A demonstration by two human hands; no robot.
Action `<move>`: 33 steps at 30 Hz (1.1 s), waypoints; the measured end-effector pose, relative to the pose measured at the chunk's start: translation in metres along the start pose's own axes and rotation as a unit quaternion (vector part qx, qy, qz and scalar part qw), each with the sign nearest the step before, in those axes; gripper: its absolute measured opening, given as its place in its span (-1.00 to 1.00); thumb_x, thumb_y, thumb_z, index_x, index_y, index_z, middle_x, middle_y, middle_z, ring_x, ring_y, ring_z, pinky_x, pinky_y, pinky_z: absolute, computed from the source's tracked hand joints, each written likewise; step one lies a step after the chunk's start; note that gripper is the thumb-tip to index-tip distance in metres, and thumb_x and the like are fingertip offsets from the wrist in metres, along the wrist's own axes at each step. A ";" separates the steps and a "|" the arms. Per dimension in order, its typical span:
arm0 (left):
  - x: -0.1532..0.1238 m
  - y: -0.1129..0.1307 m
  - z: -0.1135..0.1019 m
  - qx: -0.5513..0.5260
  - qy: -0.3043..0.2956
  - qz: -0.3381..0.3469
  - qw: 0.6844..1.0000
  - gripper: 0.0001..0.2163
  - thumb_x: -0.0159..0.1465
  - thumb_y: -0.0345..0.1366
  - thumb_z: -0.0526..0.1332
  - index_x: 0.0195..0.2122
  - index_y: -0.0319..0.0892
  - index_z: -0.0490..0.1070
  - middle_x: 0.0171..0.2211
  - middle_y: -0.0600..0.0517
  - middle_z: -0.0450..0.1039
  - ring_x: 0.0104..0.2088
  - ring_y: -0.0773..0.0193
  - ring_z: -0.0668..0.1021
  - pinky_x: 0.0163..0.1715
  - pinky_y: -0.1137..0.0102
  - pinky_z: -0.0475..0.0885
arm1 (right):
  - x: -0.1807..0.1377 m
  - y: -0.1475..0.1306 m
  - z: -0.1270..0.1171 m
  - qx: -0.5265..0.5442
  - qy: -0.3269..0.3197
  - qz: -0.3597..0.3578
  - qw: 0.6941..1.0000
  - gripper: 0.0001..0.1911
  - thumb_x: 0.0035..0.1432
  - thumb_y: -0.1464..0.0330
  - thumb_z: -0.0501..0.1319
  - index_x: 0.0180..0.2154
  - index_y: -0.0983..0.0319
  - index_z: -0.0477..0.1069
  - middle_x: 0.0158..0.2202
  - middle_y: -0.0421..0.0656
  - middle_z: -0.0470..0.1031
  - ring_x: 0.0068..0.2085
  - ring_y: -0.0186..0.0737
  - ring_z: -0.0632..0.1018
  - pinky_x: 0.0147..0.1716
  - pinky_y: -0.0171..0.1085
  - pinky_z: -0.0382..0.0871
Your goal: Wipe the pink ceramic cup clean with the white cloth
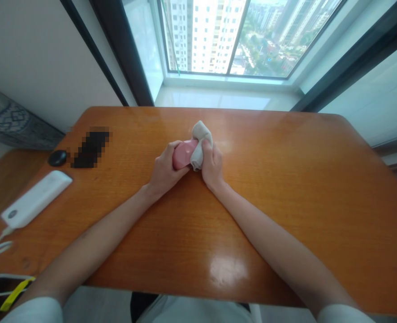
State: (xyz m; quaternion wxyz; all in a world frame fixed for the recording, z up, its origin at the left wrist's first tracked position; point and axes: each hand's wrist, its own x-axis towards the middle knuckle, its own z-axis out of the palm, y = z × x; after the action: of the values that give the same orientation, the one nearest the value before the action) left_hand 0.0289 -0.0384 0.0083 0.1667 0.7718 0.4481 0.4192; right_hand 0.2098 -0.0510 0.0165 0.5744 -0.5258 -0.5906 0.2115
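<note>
Over the far middle of the wooden table, my left hand [165,169] is closed around a smooth pink object [183,154] with a rounded shape; its exact kind does not show. My right hand [213,163] grips a folded whitish cloth [201,133], thumb on top. The cloth presses against the right end of the pink object, so that end is covered. Both forearms reach in from the near edge, and the two hands are almost touching.
On the left of the wooden table [286,188] lie a white power strip [37,197] with a cable, a round black object [57,158] and a blurred-out dark item [91,149]. A yellow strip [16,295] is at the near left corner. A window [225,40] stands beyond.
</note>
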 end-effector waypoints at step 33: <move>0.001 -0.005 0.003 -0.007 0.004 0.016 1.000 -0.46 0.41 0.04 0.44 0.31 -0.02 0.37 0.20 -0.09 0.67 0.09 -0.04 0.77 0.08 0.06 0.72 | -0.001 0.002 0.003 0.031 0.013 -0.035 0.999 -0.40 0.67 -0.04 -0.06 0.13 0.14 0.65 0.04 0.01 0.74 0.25 0.05 0.68 0.36 0.11 0.56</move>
State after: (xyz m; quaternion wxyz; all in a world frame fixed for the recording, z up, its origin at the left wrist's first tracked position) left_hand 0.0284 -0.0349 0.0040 0.1637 0.7757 0.4338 0.4281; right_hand 0.2074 -0.0498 0.0133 0.6051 -0.4894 -0.5942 0.2032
